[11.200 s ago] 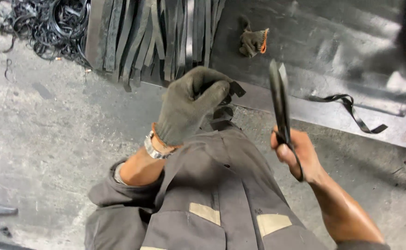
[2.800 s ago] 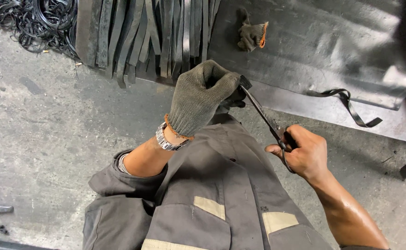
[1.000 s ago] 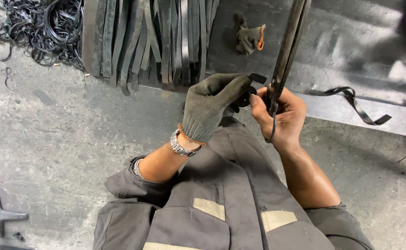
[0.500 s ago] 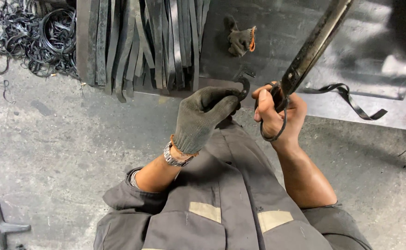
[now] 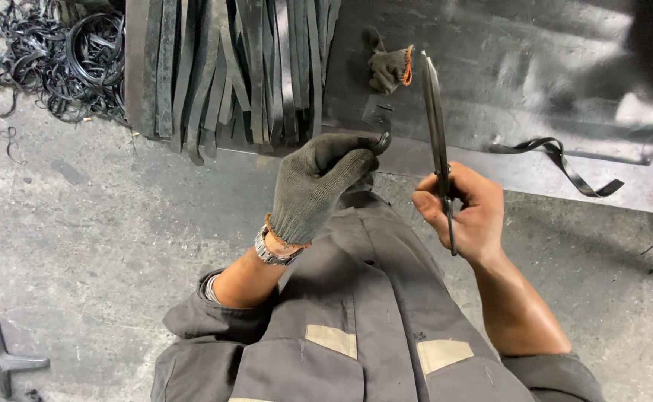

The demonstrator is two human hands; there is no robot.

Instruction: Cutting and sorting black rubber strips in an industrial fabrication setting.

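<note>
Bare grey concrete floor [image 5: 81, 223] lies open to my left; ahead, the large dark rubber sheet [image 5: 535, 82] ends in a straight edge. My bare right hand [image 5: 464, 208] is clamped on long dark metal shears [image 5: 436, 119], blades closed, pointing up and away. My grey-gloved left hand [image 5: 315, 186] pinches a small black rubber piece [image 5: 383, 141] just left of them.

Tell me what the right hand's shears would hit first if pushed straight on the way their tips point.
Probably the spare glove on the dark rubber sheet: the shears in the right hand point up-frame, tips beside it. Depth is unclear; they may pass just right and meet the sheet.
</note>
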